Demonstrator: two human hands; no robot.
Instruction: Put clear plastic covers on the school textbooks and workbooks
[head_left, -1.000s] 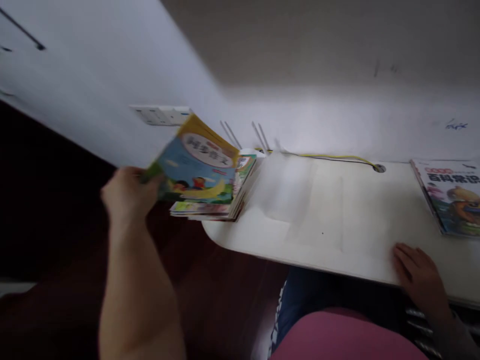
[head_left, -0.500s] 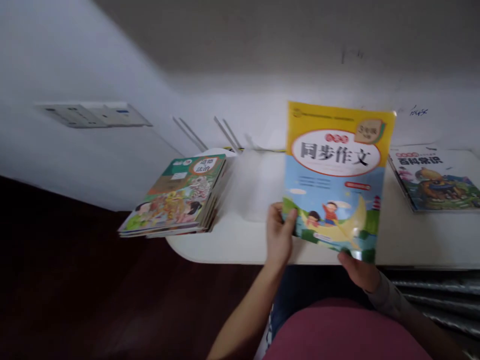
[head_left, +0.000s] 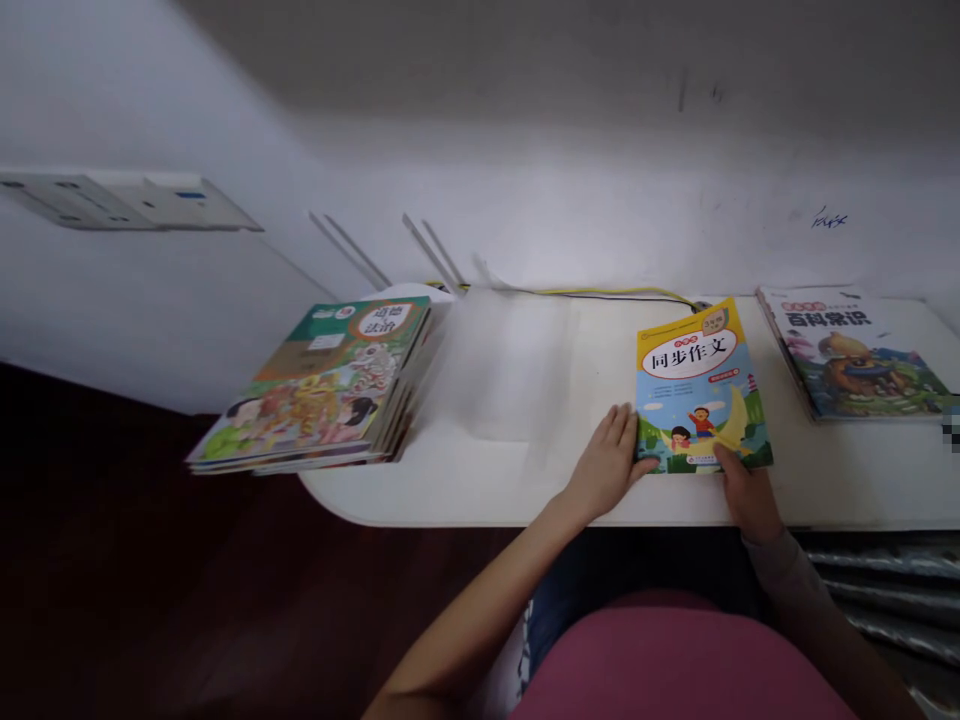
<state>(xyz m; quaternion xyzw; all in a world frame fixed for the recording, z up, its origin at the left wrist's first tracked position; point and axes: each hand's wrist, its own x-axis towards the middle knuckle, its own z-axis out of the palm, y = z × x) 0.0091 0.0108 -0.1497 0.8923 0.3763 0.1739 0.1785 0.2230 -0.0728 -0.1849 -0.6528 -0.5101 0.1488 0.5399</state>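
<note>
Head view: book (head_left: 697,385) is lying flat, cover up, on the desk (head_left: 525,480), right of centre and near the front edge. Left hand (head_left: 607,460) is resting open, fingers straight, touching the book's lower left corner. Right hand (head_left: 746,495) is pressing fingertips on the bottom edge and gripping nothing; its thumb is hidden. Stack (head_left: 322,390) is overhanging the desk's left end, well apart. Right book (head_left: 855,350) is sitting at the far end, with a cable (head_left: 600,293) running along the wall.

Judging it: thin softcover, light, floppy, glossy, so probably sliding easily. Pinching the spine side or bottom edge, thumb under, is looking best. A single corner risks it sagging.
</note>
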